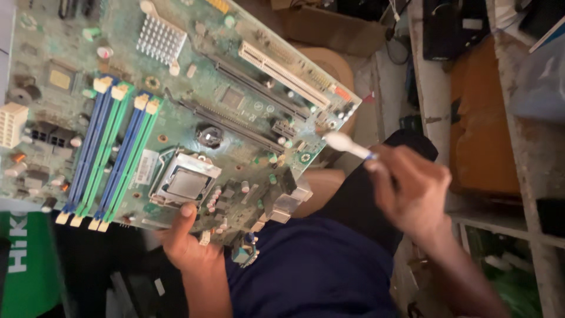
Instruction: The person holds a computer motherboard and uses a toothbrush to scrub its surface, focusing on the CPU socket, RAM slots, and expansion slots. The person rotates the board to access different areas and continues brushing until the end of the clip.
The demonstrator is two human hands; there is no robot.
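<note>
A large green computer motherboard fills the upper left, tilted, with blue and green memory slots, a metal processor socket, a small heatsink and long black and white expansion slots. My left hand grips its lower edge, thumb pressed on the board beside the socket. My right hand holds a white-tipped tool with a blue band, shaped like a small brush; its tip touches the board's right edge near the expansion slots.
My lap in dark blue clothing lies below the board. A cardboard box sits at the top. White shelving with dark devices and an orange-brown panel stands on the right. A green box is at the lower left.
</note>
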